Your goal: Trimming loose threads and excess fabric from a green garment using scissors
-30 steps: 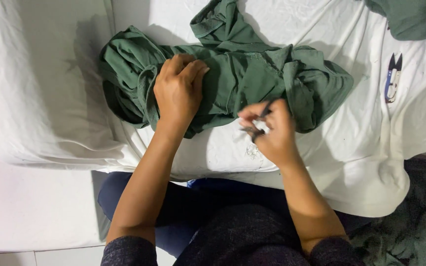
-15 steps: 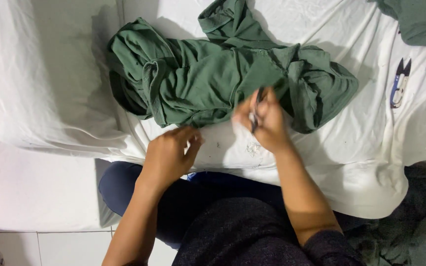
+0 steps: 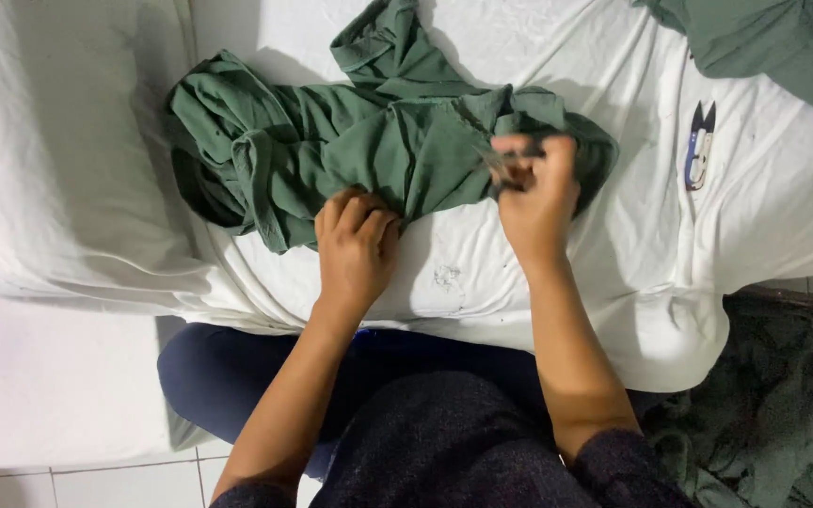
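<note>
A crumpled green garment point(image 3: 369, 141) lies on a white sheet point(image 3: 613, 273) in front of me. My left hand point(image 3: 355, 249) is closed on the garment's near edge, pinching a fold of the cloth. My right hand point(image 3: 538, 193) is at the garment's right end. It holds a small dark thread snipper point(image 3: 501, 167), whose metal tips point left against the fabric. My fingers hide most of the tool.
A second snipper point(image 3: 700, 146) with blue and black handles lies on the sheet to the right. More green cloth point(image 3: 783, 47) sits at the top right corner. A dark green pile point(image 3: 773, 414) is on the floor at lower right. A small tuft of threads point(image 3: 444, 277) rests between my hands.
My left hand left the top of the garment, dropped toward my lap, then came back and grasped the near edge. My right hand rose with the snipper onto the garment's right end.
</note>
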